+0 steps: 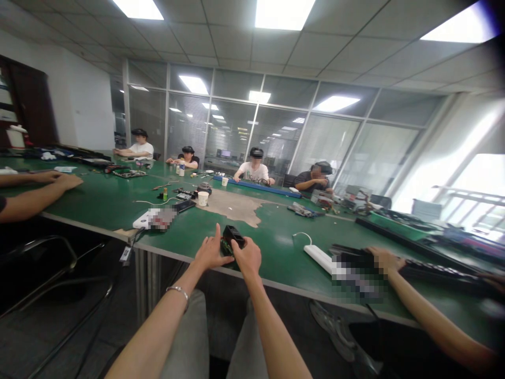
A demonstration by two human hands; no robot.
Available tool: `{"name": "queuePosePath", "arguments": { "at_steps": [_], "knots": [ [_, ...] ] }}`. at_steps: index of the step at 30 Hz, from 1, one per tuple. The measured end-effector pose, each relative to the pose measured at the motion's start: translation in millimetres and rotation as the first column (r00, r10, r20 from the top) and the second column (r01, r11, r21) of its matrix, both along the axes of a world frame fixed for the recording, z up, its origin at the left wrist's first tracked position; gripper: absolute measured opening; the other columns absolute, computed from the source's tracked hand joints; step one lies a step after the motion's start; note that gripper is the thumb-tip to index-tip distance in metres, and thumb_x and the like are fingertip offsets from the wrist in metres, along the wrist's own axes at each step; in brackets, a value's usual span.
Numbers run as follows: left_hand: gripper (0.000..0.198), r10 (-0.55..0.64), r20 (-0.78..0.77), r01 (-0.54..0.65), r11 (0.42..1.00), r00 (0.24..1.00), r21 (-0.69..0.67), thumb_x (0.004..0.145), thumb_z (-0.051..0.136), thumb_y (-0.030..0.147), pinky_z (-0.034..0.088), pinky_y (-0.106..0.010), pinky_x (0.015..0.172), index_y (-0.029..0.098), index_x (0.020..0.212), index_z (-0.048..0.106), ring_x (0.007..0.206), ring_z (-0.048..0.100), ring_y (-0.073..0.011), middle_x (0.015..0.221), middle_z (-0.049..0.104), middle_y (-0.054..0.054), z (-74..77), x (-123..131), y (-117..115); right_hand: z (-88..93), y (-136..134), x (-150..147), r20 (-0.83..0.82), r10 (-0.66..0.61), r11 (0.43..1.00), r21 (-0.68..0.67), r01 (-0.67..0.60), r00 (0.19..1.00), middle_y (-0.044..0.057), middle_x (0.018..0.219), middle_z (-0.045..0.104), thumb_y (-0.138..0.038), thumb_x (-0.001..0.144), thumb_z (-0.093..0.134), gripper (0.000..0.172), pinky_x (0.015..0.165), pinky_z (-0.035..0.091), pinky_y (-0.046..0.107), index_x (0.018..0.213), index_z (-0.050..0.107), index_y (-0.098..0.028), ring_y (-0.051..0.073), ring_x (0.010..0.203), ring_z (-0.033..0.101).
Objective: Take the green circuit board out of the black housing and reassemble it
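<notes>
A small black device (232, 235) with bits of red and green showing inside is held up just above the near edge of the green table (276, 247). My left hand (211, 251) grips its left side with one finger pointing up. My right hand (248, 257) is closed around its right side. A bracelet sits on my left wrist. My knees in grey trousers are below.
A white power strip (319, 257) lies right of my hands. Beyond it a neighbour's hand (384, 260) rests on dark gear. Another person's forearms (35, 189) lie on the table at left. A paper cup (203, 198), tools and cables are scattered mid-table. Several people sit at the far side.
</notes>
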State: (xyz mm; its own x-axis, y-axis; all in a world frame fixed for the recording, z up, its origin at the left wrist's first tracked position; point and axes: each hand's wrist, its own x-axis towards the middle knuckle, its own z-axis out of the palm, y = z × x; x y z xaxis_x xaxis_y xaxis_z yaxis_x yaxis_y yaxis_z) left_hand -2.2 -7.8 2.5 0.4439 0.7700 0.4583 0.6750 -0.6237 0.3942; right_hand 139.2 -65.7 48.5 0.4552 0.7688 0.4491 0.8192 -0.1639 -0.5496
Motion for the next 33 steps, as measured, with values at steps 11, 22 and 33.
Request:
{"name": "queuePosePath", "arguments": {
  "at_steps": [11,22,33],
  "knots": [
    [0.131,0.036,0.007,-0.036,0.999,0.999,0.027,0.064,0.063,0.070,0.019,-0.057,0.107,0.013,0.147,-0.020,0.136,0.029,-0.0399,0.149,0.027,-0.024,1.2,1.6,-1.4,-4.5,-1.0,0.3,0.032,0.026,0.990,-0.139,-0.022,0.999,0.013,0.092,0.069,-0.052,0.075,0.059,0.045,0.076,0.046,0.033,0.106,0.064,-0.019,0.026,0.092,0.064],
    [0.126,-0.011,0.057,0.008,0.998,0.998,0.057,0.068,0.064,0.064,0.024,-0.055,0.107,0.012,0.146,-0.020,0.134,0.033,-0.0367,0.146,0.033,-0.023,-3.7,1.7,6.1,-6.4,4.8,-0.3,0.037,0.037,0.990,-0.140,-0.031,0.999,0.011,0.100,0.069,-0.049,0.074,0.061,0.044,0.084,0.044,0.035,0.109,0.063,-0.022,0.027,0.100,0.062],
    [0.120,-0.003,0.015,0.003,1.000,1.000,0.009,0.071,0.062,0.055,0.027,-0.051,0.107,0.014,0.146,-0.021,0.128,0.041,-0.0326,0.144,0.039,-0.017,-2.4,2.3,6.3,-32.0,8.4,0.7,-0.044,0.069,0.995,-0.072,-0.072,0.997,0.011,0.099,0.069,-0.054,0.072,0.062,0.055,0.081,0.046,0.031,0.115,0.061,-0.020,0.025,0.097,0.063]
  ]
}}
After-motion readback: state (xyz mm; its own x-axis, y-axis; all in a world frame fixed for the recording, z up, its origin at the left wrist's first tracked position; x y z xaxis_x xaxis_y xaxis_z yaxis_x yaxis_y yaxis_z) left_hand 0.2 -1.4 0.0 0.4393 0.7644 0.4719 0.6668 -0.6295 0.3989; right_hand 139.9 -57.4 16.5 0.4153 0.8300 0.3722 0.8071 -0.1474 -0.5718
